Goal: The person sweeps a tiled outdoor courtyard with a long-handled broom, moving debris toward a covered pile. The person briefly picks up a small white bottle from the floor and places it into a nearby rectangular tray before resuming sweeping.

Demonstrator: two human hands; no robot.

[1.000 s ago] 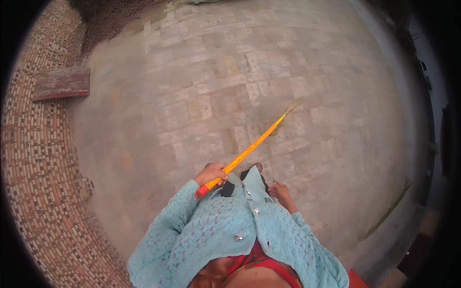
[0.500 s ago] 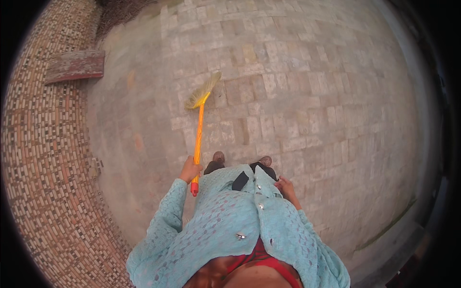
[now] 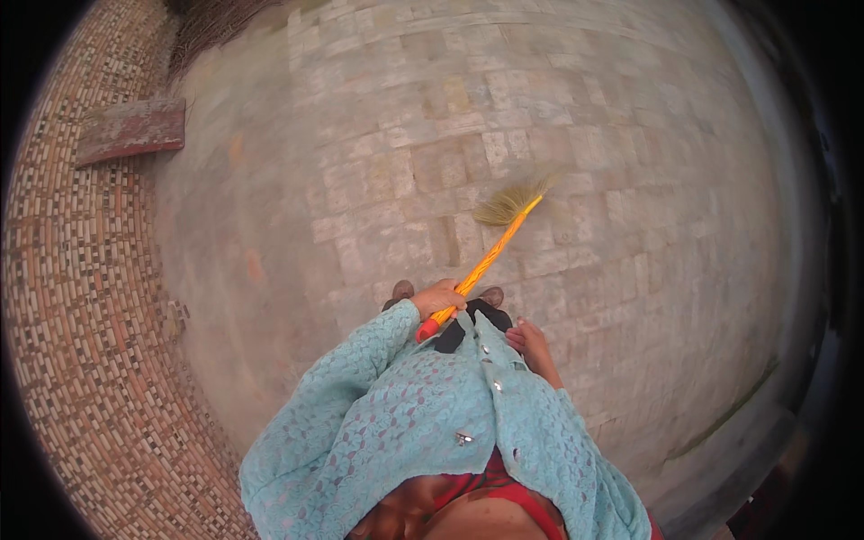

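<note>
A broom (image 3: 493,255) with an orange-yellow handle, a red end cap and a fan of straw-coloured bristles slants away from me toward the upper right. My left hand (image 3: 439,298) is closed round the handle near its red end, in front of my body. The bristles (image 3: 511,202) spread over the paved ground beyond my feet. Beside the front of my light blue lace jacket (image 3: 414,405), my right hand (image 3: 531,341) hangs with loosely bent fingers, and nothing shows in it. Both hands are apart.
Grey paving bricks (image 3: 630,216) cover the ground ahead. My brown shoes (image 3: 491,296) stand just beyond the jacket hem. At left rises a wall-like surface of small multicoloured tiles (image 3: 81,297) with a worn red plank bench (image 3: 135,130) against it. Dry brushwood (image 3: 216,22) lies at upper left.
My left hand has swung the broom to the right, across my front, and its bristles have swept from left of centre to right. The right hand stays nearly in place.
</note>
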